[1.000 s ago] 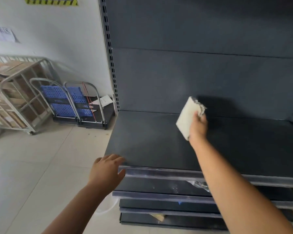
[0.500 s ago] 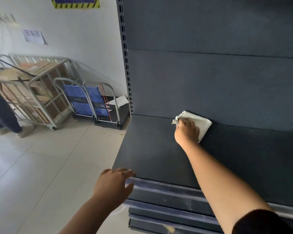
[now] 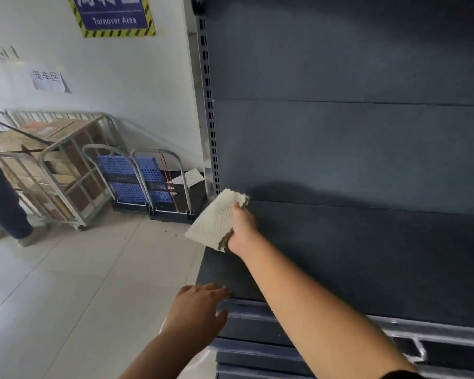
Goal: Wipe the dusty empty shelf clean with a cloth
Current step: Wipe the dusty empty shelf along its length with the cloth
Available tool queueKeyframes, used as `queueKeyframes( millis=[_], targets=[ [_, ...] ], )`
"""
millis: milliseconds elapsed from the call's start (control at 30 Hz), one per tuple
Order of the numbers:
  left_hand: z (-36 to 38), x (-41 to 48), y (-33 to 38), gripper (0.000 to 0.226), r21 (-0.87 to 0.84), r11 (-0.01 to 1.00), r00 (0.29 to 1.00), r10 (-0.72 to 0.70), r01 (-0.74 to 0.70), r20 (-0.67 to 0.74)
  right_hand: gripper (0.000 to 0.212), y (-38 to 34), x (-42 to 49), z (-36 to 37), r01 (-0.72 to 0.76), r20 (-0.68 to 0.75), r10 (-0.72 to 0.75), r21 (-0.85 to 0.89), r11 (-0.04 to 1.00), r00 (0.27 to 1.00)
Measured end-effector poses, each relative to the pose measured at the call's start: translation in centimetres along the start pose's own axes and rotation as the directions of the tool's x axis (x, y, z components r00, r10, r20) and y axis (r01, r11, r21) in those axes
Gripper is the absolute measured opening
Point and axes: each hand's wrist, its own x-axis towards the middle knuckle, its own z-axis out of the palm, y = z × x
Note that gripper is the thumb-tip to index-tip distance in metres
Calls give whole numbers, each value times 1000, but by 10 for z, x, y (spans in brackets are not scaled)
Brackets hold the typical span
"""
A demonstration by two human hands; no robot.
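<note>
The dark grey empty shelf [image 3: 367,263] fills the right of the view, with a dark back panel above it. My right hand [image 3: 241,231] grips a white waffle-textured cloth [image 3: 215,220] and holds it lifted at the shelf's left edge, the cloth hanging out past the edge over the floor. My left hand [image 3: 197,310] rests with spread fingers on the shelf's front left corner, holding nothing.
Lower shelves [image 3: 271,348] step out below the front rail. A slotted grey upright [image 3: 210,110] marks the left end. On the tiled floor to the left stand blue folding trolleys [image 3: 137,181], a metal cage with cardboard boxes [image 3: 52,165], and a person's leg [image 3: 3,203].
My right hand has swept the cloth leftward from the back middle of the shelf to its left edge and lifted it off the surface. The camera has turned left.
</note>
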Motion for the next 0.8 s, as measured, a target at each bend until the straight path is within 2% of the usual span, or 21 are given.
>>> queueKeyframes(
  millis=[67,133,200,233,267,300,333,367,433,467,533,567,600,633,667,700,733,800],
  targets=[
    [-3,2,-4,42,-2,999,999,32,-32,13,18,-27,-12,-30,138,-111,-128,91,986,986],
    [-4,2,-6,44,2,998,997,66,-66,30,15,-53,-27,-62,362,-214,-348,27,932,913],
    [-4,2,-10,45,5,995,994,101,-101,50,19,-71,-41,-96,539,-267,-607,-288,792,749],
    [-4,3,-10,46,-1,993,992,115,-115,56,25,-75,-45,-113,537,-237,-708,-507,675,665],
    [-4,2,-13,46,-12,991,990,131,-130,59,28,-75,-46,-129,473,-193,-773,-693,544,605],
    [-5,2,-16,46,-28,989,987,148,-146,57,29,-72,-45,-143,381,-150,-801,-819,428,579],
    [-5,1,-19,46,-46,986,985,165,-163,52,29,-65,-43,-152,297,-108,-798,-891,342,593],
    [-5,0,-22,47,-70,981,982,184,-181,45,29,-54,-40,-155,223,-76,-765,-934,280,640],
    [-6,-4,-30,48,-143,965,974,225,-219,30,30,-26,-33,-146,70,-35,-637,-988,138,770],
    [-6,-6,-35,47,-184,955,970,240,-232,24,31,-9,-31,-133,24,0,-572,-999,34,820],
    [-10,-10,-47,44,-239,940,968,250,-244,-7,32,25,-25,-94,51,131,-493,-984,-173,860],
    [-11,-12,-55,42,-245,937,968,250,-250,-34,33,42,-24,-70,102,193,-465,-972,-213,864],
    [-13,-14,-64,39,-241,937,967,247,-254,-59,36,59,-24,-46,149,226,-436,-968,-204,871],
    [-16,-17,-75,37,-236,939,968,240,-251,-76,38,75,-25,-22,183,231,-411,-971,-153,882],
    [-18,-21,-86,35,-233,942,970,227,-242,-89,39,90,-28,0,204,209,-387,-977,-55,898],
    [-21,-23,-98,33,-230,946,972,210,-228,-102,40,103,-32,18,224,179,-358,-971,88,916],
    [-23,-26,-110,31,-223,952,975,188,-210,-118,40,113,-38,34,246,152,-322,-928,278,935],
    [-27,-30,-134,26,-209,965,979,127,-159,-160,39,125,-51,63,240,89,-253,-704,669,964]
  ],
)
